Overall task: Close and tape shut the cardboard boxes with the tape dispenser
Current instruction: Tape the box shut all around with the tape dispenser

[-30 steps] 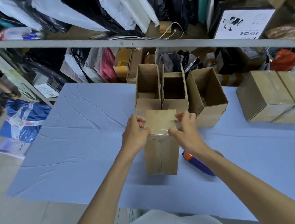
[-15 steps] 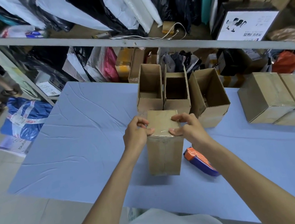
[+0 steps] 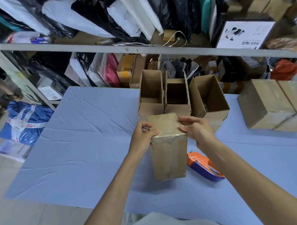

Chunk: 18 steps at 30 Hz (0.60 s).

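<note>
A closed cardboard box (image 3: 169,152) stands upright on the blue table (image 3: 84,141), with clear tape over its top front edge. My left hand (image 3: 143,135) grips the box's upper left corner, fingers curled on top. My right hand (image 3: 195,129) holds the upper right corner, thumb on the taped edge and fingers above the top. The orange and blue tape dispenser (image 3: 204,167) lies on the table right of the box, under my right forearm. Three open boxes (image 3: 177,98) stand just behind.
Two taped boxes (image 3: 280,104) sit side by side at the table's right. A metal shelf rack (image 3: 136,49) with bags and parcels runs behind the table. A blue bag (image 3: 22,121) lies on the floor at left, near another person's legs.
My right hand has slid off the box's top to its right corner. The tape dispenser shows more as my forearm has shifted. The box stays in place.
</note>
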{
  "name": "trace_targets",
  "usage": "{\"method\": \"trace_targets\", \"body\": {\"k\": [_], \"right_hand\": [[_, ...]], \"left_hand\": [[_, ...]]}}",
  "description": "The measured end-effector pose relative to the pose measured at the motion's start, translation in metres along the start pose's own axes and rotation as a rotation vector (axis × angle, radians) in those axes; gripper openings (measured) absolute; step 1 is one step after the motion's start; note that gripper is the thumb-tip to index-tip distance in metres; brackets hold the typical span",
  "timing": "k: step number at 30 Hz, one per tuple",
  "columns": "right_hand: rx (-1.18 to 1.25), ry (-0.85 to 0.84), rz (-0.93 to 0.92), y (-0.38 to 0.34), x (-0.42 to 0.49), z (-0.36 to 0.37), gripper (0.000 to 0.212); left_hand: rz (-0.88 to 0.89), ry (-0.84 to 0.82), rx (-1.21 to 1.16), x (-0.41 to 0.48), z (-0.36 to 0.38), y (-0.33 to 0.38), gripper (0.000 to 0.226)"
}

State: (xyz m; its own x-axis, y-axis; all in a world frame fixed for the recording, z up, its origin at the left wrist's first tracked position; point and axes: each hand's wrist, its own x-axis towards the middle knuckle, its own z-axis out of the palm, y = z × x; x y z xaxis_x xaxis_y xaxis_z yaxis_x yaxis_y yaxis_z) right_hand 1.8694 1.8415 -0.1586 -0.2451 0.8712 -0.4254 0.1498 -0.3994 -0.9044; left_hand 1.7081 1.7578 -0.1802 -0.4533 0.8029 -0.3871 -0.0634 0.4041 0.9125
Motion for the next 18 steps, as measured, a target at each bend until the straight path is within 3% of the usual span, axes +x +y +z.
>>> {"method": "trace_targets", "body": {"k": [5,8,11,13,18], "right_hand": [[-0.004,0.131,0.091,0.022,-0.002,-0.003,0.033],[0.018,0.155,0.095,0.039,-0.007,-0.004,0.009],[-0.037,0.070,0.014,0.038,-0.014,0.000,0.041],[-0.130,0.034,-0.020,0.031,-0.017,0.002,0.050],[-0.046,0.024,0.191,0.015,-0.011,0.001,0.021]], "left_hand": [[0.080,-0.016,0.005,0.002,-0.009,-0.009,0.008],[0.074,-0.053,0.014,0.002,-0.013,-0.008,0.005],[0.076,-0.047,0.003,0.001,-0.009,-0.011,0.003],[0.082,-0.036,0.020,0.002,-0.008,-0.014,0.003],[0.091,-0.083,0.044,0.001,-0.010,-0.015,0.003]]}}
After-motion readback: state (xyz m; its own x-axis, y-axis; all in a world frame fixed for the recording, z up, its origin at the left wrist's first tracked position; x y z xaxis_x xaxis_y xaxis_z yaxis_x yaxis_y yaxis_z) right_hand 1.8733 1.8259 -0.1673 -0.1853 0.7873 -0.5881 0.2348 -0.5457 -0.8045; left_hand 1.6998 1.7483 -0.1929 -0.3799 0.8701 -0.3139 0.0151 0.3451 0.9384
